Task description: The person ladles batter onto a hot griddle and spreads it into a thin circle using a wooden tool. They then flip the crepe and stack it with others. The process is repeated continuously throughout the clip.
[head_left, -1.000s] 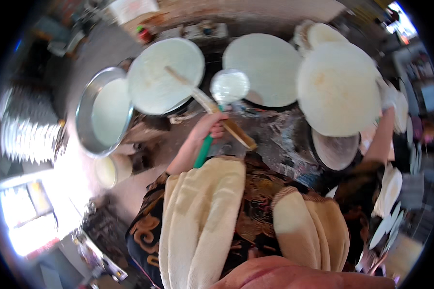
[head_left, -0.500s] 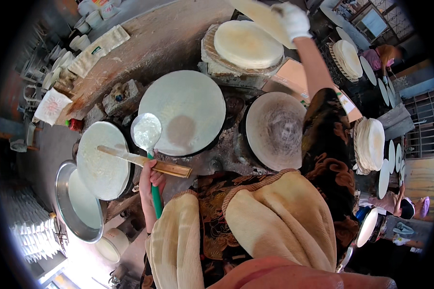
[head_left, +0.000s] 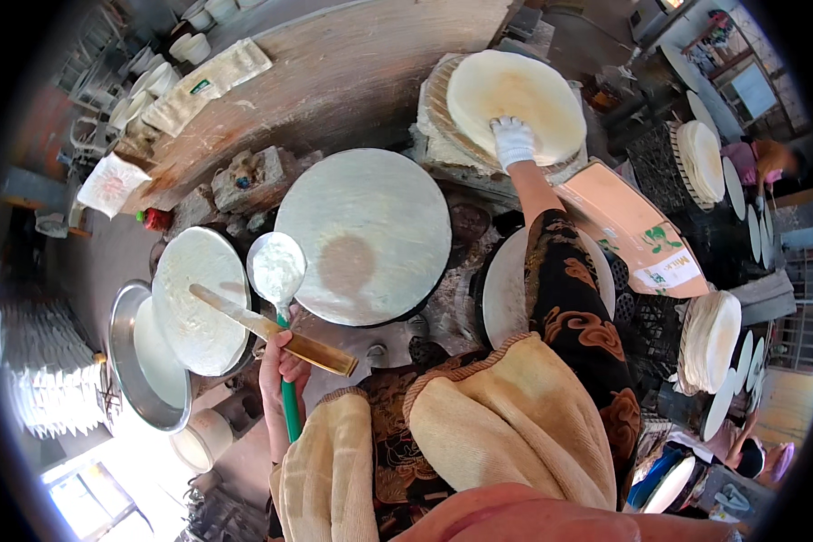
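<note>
Left hand (head_left: 285, 363) grips ladle (head_left: 276, 266), scraper (head_left: 321, 349) near-left of griddle (head_left: 370, 212); right hand (head_left: 513, 142) unclenched on flatbread stack (head_left: 501, 83) far-right: press lightly, evenly.

Strong daylight comes from a window (head_left: 90, 495) below and to the left of the left hand (head_left: 283, 359), burning out to white and washing over the floor around it. Glints show on the steel basin (head_left: 122, 357) left of that hand and in the wet ladle bowl (head_left: 277, 266) just above it. Around the gloved right hand (head_left: 513, 142) light is softer and detail crisp; black crates (head_left: 655, 339) below and right of it sink into shadow. Far from both hands, edges bend, soften and darken to black corners.
</note>
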### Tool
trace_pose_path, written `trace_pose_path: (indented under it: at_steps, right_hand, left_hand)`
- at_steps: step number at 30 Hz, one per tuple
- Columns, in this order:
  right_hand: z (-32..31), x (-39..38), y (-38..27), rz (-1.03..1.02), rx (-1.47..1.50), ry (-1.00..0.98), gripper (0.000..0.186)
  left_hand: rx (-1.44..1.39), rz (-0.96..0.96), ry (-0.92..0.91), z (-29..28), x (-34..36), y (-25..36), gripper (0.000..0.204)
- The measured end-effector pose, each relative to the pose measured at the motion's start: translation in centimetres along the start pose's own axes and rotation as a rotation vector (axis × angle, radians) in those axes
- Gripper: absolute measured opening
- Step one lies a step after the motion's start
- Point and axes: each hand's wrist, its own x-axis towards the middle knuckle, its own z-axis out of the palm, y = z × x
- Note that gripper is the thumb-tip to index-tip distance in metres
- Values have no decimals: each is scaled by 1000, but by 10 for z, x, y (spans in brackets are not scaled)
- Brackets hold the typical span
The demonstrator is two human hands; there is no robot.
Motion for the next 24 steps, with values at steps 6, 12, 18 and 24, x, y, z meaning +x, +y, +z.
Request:
trace_pose_path:
  at_steps: [6,12,18,24]
  right_hand:
    - [-15,28,-53,266,199,-353,35]
    - [-108,-56,-261,-159,1267,-309,36]
    - [-186,-166,-472,-759,921,-78,50]
    - [-158,-95,-536,-25,802,-21,71]
  left_hand:
    - [-24,43,-38,-12,-10,19,22]
    - [-100,102,-97,-59,-37,49,22]
    - [-163,302,66,-127,-94,114,24]
    - [-174,547,275,-209,-144,161,24]
